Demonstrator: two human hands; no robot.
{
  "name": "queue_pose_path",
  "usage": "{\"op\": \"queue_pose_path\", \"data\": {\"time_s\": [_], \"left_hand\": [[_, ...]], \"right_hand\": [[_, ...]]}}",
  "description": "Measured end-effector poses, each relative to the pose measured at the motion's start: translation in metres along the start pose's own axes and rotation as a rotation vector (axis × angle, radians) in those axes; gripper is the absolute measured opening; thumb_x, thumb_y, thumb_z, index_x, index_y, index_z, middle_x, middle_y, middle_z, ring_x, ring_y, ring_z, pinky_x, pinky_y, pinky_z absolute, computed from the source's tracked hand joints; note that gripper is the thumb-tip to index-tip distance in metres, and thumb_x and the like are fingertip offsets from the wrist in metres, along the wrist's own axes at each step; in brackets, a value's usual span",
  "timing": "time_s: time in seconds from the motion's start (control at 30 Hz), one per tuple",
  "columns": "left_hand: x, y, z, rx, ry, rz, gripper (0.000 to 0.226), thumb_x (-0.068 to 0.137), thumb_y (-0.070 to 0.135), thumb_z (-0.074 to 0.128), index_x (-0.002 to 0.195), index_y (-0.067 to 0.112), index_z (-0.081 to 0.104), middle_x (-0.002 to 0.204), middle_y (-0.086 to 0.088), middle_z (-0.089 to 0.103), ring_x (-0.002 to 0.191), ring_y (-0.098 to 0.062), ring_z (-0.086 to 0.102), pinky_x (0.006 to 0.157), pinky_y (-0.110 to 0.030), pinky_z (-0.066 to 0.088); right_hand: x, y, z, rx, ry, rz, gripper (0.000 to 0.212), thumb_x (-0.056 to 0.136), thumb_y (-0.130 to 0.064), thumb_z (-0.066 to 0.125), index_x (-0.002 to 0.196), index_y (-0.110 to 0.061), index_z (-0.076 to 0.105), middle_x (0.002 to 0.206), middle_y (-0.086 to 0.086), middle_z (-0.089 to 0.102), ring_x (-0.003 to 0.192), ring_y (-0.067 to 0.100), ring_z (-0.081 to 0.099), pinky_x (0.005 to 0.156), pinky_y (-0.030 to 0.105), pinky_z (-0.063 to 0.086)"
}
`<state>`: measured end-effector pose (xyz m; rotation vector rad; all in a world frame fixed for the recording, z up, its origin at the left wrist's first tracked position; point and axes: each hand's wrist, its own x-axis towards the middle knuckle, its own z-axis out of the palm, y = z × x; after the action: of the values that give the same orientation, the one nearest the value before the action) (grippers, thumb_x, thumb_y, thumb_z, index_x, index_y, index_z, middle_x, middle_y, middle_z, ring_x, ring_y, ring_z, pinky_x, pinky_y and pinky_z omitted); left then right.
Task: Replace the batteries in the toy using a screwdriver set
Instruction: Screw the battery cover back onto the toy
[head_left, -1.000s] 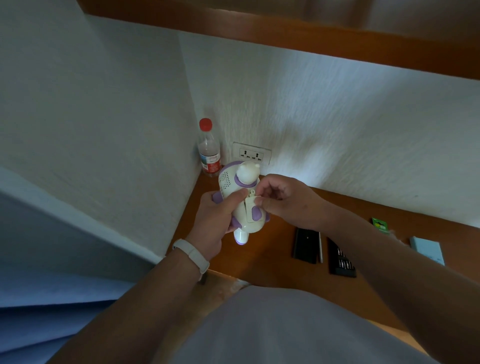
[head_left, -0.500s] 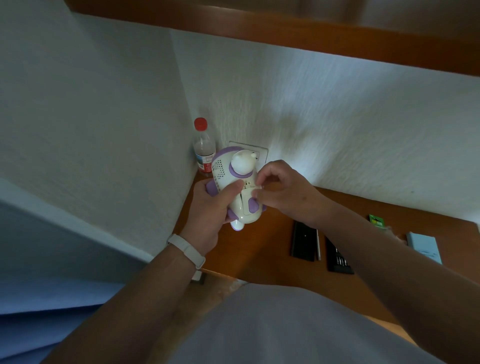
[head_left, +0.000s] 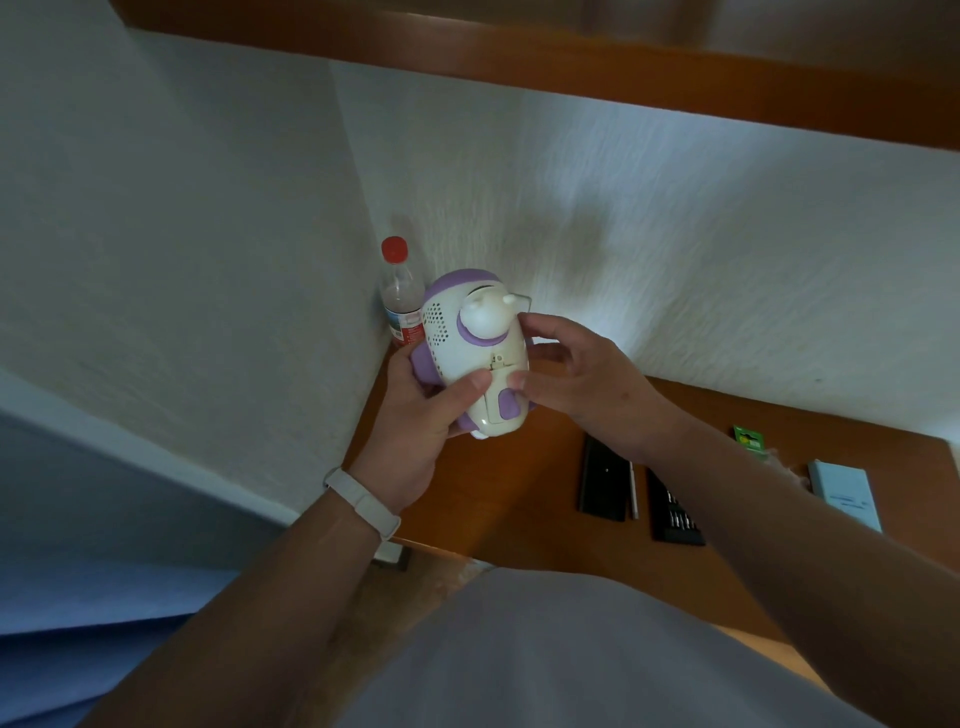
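Observation:
A cream and purple toy (head_left: 470, 343) is held up above the wooden desk (head_left: 524, 488), its underside with the battery cover facing me. My left hand (head_left: 423, 415) grips it from the left and below, thumb on the cover. My right hand (head_left: 576, 376) holds its right side, thumb pressed on the cover next to the left thumb. On the desk lie a black screwdriver case lid (head_left: 602, 478), a silver screwdriver handle (head_left: 632, 488) and a black tray of bits (head_left: 675, 512). A green battery pack (head_left: 748, 439) lies further right.
A plastic bottle (head_left: 400, 296) with a red cap stands in the wall corner behind the toy. A pale blue box (head_left: 847, 493) lies at the desk's right. White walls close the desk at left and back; a wooden shelf (head_left: 519, 57) runs overhead.
The toy has been lifted and turned slightly. My right hand has shifted from pinching at the cover's latch to cupping the toy's right side with the thumb on the cover.

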<state>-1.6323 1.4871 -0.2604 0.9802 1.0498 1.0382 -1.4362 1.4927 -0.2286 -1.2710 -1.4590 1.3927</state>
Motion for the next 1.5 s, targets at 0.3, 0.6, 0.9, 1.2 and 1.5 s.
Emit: {"op": "queue_pose_path", "data": {"time_s": [0.3, 0.6, 0.9, 1.2, 1.5], "left_hand": [[-0.003, 0.002, 0.001, -0.029, -0.013, 0.043, 0.082, 0.074, 0.037, 0.078, 0.146, 0.019, 0.042, 0.135, -0.004, 0.065, 0.12, -0.025, 0.066, 0.086, -0.041, 0.061], [-0.004, 0.005, 0.006, -0.019, -0.049, 0.1, 0.058, 0.077, 0.037, 0.077, 0.128, 0.032, 0.05, 0.124, 0.01, 0.071, 0.116, -0.02, 0.068, 0.078, -0.032, 0.061], [-0.007, 0.001, 0.011, 0.041, 0.019, 0.137, 0.067, 0.068, 0.043, 0.08, 0.125, 0.035, 0.047, 0.121, 0.015, 0.069, 0.117, -0.018, 0.067, 0.081, -0.035, 0.062], [-0.006, 0.001, 0.02, 0.11, 0.072, 0.184, 0.072, 0.063, 0.049, 0.077, 0.125, 0.03, 0.047, 0.127, 0.003, 0.064, 0.116, -0.02, 0.067, 0.089, -0.039, 0.061], [-0.003, -0.01, 0.018, 0.087, 0.027, 0.065, 0.079, 0.059, 0.059, 0.083, 0.124, 0.035, 0.046, 0.128, 0.005, 0.063, 0.117, -0.021, 0.066, 0.085, -0.041, 0.062]], "right_hand": [[-0.008, -0.004, 0.0, 0.077, -0.046, 0.023, 0.056, 0.077, -0.041, 0.081, 0.126, -0.047, 0.056, 0.126, -0.014, 0.063, 0.118, 0.014, 0.062, 0.094, 0.037, 0.054], [-0.009, 0.002, -0.003, 0.317, -0.17, 0.095, 0.079, 0.081, -0.03, 0.081, 0.147, -0.041, 0.039, 0.125, 0.011, 0.068, 0.118, 0.03, 0.064, 0.103, 0.056, 0.047], [-0.018, 0.003, 0.003, 0.247, -0.098, 0.035, 0.064, 0.087, -0.028, 0.075, 0.138, -0.051, 0.043, 0.121, 0.005, 0.071, 0.113, 0.024, 0.067, 0.092, 0.041, 0.057], [-0.019, 0.004, 0.0, 0.235, -0.074, 0.039, 0.06, 0.085, -0.031, 0.076, 0.133, -0.054, 0.048, 0.121, 0.005, 0.07, 0.113, 0.022, 0.067, 0.09, 0.039, 0.058], [-0.024, 0.012, -0.002, 0.235, -0.038, 0.061, 0.064, 0.083, -0.028, 0.078, 0.138, -0.043, 0.047, 0.122, 0.003, 0.069, 0.112, 0.02, 0.067, 0.086, 0.038, 0.059]]}}
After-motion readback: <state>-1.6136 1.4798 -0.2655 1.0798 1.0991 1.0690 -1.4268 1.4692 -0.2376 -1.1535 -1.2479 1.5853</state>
